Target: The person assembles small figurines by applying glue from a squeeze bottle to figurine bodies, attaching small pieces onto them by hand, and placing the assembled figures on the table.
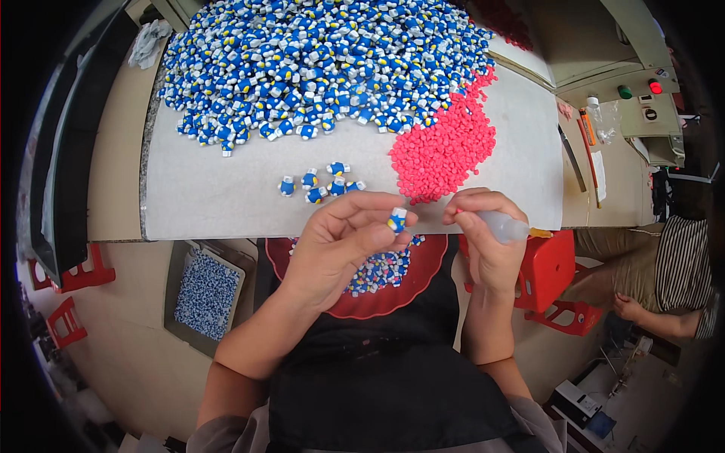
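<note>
My left hand (340,241) pinches a small blue, white and yellow figure (397,220) between thumb and fingers, just above the table's front edge. My right hand (487,234) grips a small translucent squeeze bottle (504,226) and also pinches a tiny pink piece (458,212) at its fingertips, close to the figure. Several loose blue figures (321,185) lie on the white sheet (211,196) just beyond my hands. A heap of pink pieces (445,147) sits to their right.
A large pile of blue figures (317,60) covers the far half of the table. A red dish (393,291) with more figures rests on my lap. A tray of blue-white pieces (205,294) lies lower left. Another person (664,287) sits at right beside a grey machine (642,90).
</note>
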